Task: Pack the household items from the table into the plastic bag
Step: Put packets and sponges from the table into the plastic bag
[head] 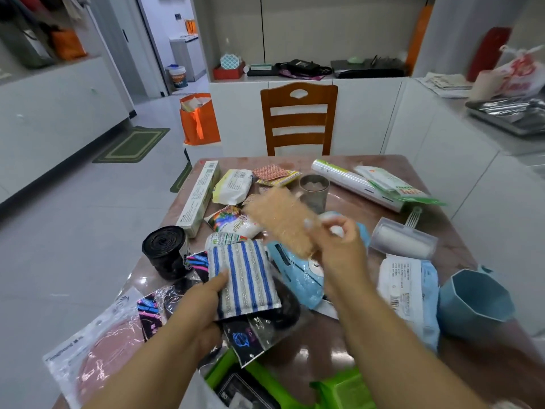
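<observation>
tabletop (pixel 348 346) crowded with loose household items, glossy surface. plastic bag not clearly identifiable; clear crinkled film under left hand near front edge may be it, cannot tell. blue cup (pixel 474 299) at right edge, tipped on its side. black bin-bag roll (pixel 166 249) at left, long boxed roll (pixel 200 197) behind it, lint roller (pixel 402 242) to the right. striped blue-white sponge cloth (pixel 243 278) held front centre, resting on dark packets. left hand (pixel 197 308) gripping cloth's near-left corner, thumb on top, fingers curled under. right hand (pixel 339 249) raised above the tabletop, fingers pinched together on end of tan scrub pad (pixel 280 222), pad blurred, so likely mid-swing. risks: pinch grip on one end only, floppy pad could slip out and land among clutter. bag mouth not held open by either hand, both occupied, so drop-in may miss or snag on film. right forearm close over light blue packet (pixel 298 276) and near the cup; sweep back could knock cup off the right edge.
</observation>
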`<state>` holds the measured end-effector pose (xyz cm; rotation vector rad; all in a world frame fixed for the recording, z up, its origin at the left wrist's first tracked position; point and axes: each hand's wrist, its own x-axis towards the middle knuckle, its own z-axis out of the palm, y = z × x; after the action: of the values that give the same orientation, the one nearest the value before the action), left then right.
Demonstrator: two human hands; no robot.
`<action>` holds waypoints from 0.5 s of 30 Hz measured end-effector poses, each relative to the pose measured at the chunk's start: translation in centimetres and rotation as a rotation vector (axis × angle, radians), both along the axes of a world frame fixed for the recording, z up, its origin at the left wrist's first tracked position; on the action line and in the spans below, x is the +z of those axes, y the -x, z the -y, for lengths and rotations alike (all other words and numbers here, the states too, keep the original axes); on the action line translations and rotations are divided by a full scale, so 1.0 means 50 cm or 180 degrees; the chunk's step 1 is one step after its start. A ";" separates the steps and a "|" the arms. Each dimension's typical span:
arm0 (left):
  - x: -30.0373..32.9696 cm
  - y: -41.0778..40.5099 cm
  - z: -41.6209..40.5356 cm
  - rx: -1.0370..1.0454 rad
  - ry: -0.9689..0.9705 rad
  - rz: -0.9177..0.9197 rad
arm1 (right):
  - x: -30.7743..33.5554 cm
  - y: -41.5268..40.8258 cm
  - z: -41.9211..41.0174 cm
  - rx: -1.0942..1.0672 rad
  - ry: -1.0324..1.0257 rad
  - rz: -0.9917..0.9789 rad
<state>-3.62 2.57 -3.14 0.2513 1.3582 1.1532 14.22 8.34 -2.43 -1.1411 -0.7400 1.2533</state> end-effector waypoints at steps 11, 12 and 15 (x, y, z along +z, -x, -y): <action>-0.006 -0.041 -0.003 -0.0016 -0.0314 -0.0098 | -0.093 -0.064 -0.032 -0.0467 0.1506 0.2991; -0.003 -0.038 -0.003 -0.0019 -0.0320 -0.0115 | -0.104 -0.082 -0.061 -0.0525 0.2018 0.2885; -0.007 -0.030 -0.008 -0.0025 -0.0309 -0.0101 | -0.138 -0.084 -0.113 -0.0299 0.2680 0.2985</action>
<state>-2.10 2.95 -3.47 0.3458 1.3295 1.2148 18.42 14.01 -9.34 -2.5084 -0.8133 0.9062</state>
